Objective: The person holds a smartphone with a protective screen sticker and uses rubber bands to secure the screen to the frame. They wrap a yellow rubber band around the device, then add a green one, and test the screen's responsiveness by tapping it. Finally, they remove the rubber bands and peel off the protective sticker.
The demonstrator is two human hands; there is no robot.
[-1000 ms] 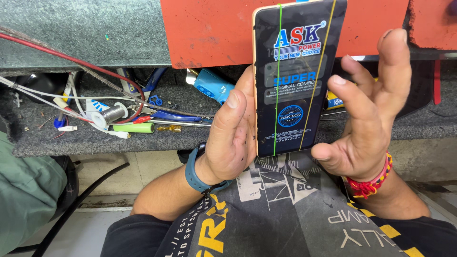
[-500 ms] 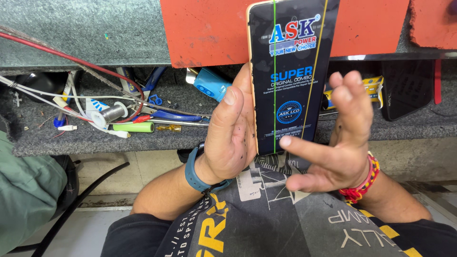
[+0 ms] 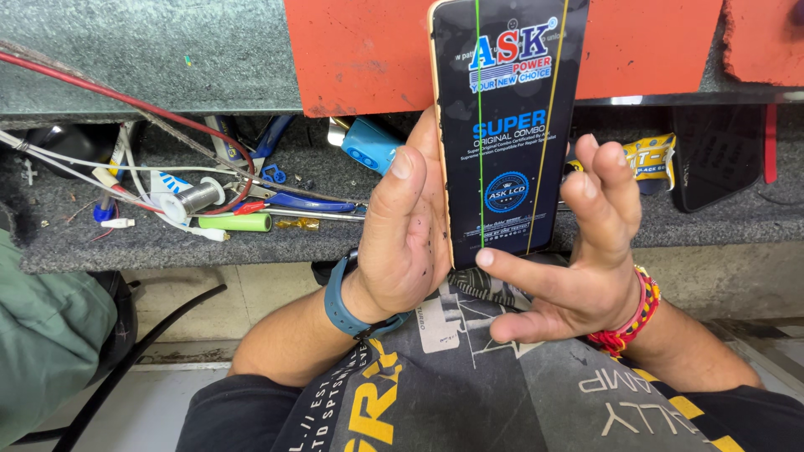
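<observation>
A phone (image 3: 507, 125) stands upright in front of me, its screen covered by a black printed film. A green rubber band (image 3: 479, 100) and a yellow rubber band (image 3: 548, 125) run lengthwise around it. My left hand (image 3: 406, 234), with a blue wristband (image 3: 339, 297), presses its palm and thumb along the phone's left edge. My right hand (image 3: 578, 268), wearing a red thread bracelet (image 3: 636, 314), has its index finger under the phone's bottom edge and its curled fingers against the right edge.
Behind the phone is a grey shelf (image 3: 712, 226) under a red mat (image 3: 368, 50). On the shelf lie a solder spool (image 3: 197, 199), a green tube (image 3: 234, 222), a blue device (image 3: 368, 144), a yellow packet (image 3: 653, 155), a black panel (image 3: 712, 155) and wires. Another person's green sleeve (image 3: 42, 335) is at left.
My right hand has gone from flat and open beside the phone to curled against its right edge, with the index finger now under the bottom. The phone has risen slightly.
</observation>
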